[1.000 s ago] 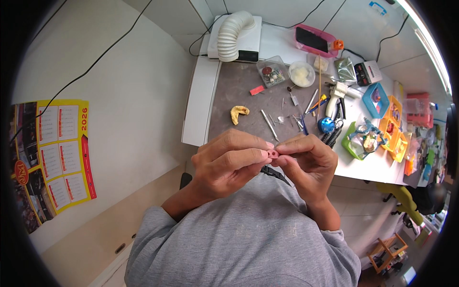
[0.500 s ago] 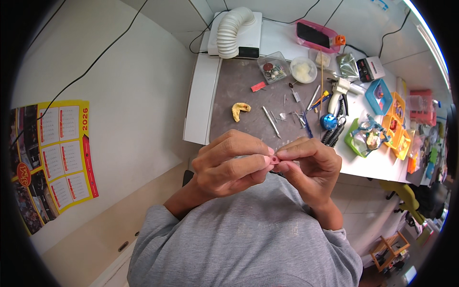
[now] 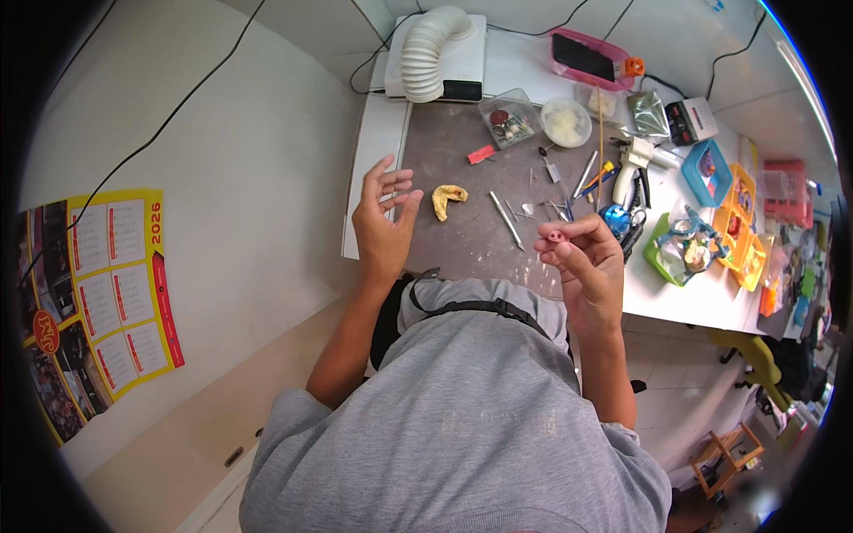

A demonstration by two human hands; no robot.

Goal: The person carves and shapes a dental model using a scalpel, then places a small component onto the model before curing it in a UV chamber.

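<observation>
Between the thumb and fingers of my right hand (image 3: pixel 582 262) is a small pink piece (image 3: pixel 557 236) with dark holes in it. My left hand (image 3: pixel 384 218) holds nothing, its fingers apart over the left edge of the bench. Just right of that hand lies a yellowish, horseshoe-shaped dental cast (image 3: pixel 449 202), not touched by it. A slim silver pen-like tool (image 3: pixel 506 220) rests on the grey mat (image 3: pixel 471 253) between the cast and my right hand.
A box of small burs (image 3: pixel 511 120) and a bowl of white material (image 3: pixel 566 123) stand farther back. Right of them lie a white handheld tool (image 3: pixel 633 169) and a blue ball (image 3: pixel 615 218). A green tray (image 3: pixel 662 251) and orange trays (image 3: pixel 733 226) sit at the right.
My hands have parted. The left let go of the pink piece and moved up and left, opening; the right moved slightly right and up with the piece.
</observation>
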